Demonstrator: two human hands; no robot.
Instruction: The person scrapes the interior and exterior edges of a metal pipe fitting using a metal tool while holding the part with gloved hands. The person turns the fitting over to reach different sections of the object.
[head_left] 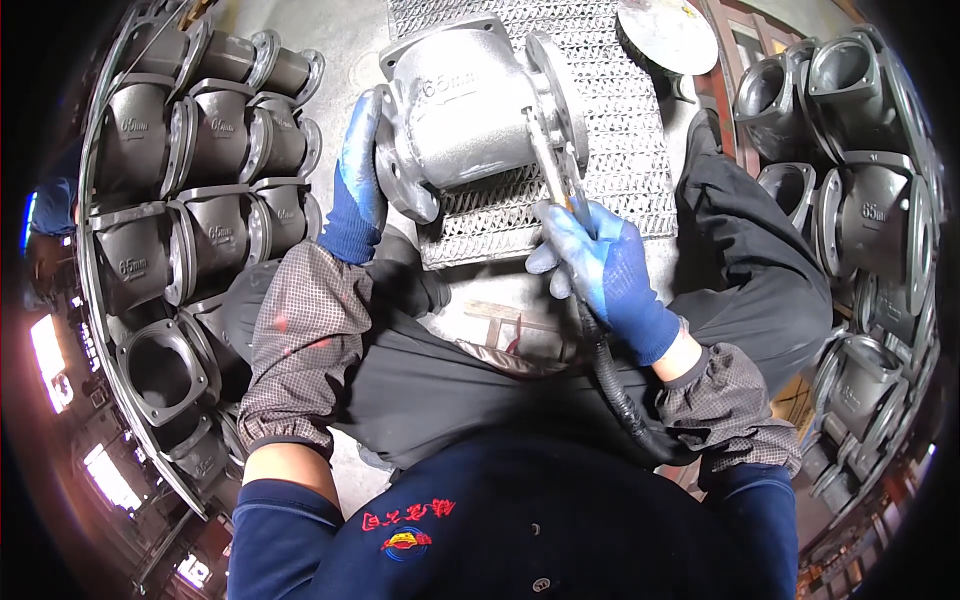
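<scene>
The work looks to be under way on one piece: a grey metal pipe casting (455, 110) with a round flange at its left end, another at its right and a squarer one at its top edge. It lies on its side on the grey metal mesh surface (622, 165), in front of the seated person.

The left hand (362, 170), in a blue glove, lies along the outer side of the left flange, its fingers nearly straight. Its far side is hidden, so whether it grips or only steadies the casting cannot be judged. The right hand (602, 262), gloved the same way, has its fingers wrapped around a slim silver metal tool (546, 155), from which a black ribbed hose (618, 385) trails down over the lap. The tool's tip meets the casting's outline beside the right flange; actual contact is too fine to make out.

With the tool at the casting, this piece seems unfinished. How much of it is done does not show, as the body looks evenly grey under the bright light. Similar grey castings stand in a stack on the left (216, 140) and another on the right (873, 222). Nothing visible settles which of these are finished and which are waiting.
</scene>
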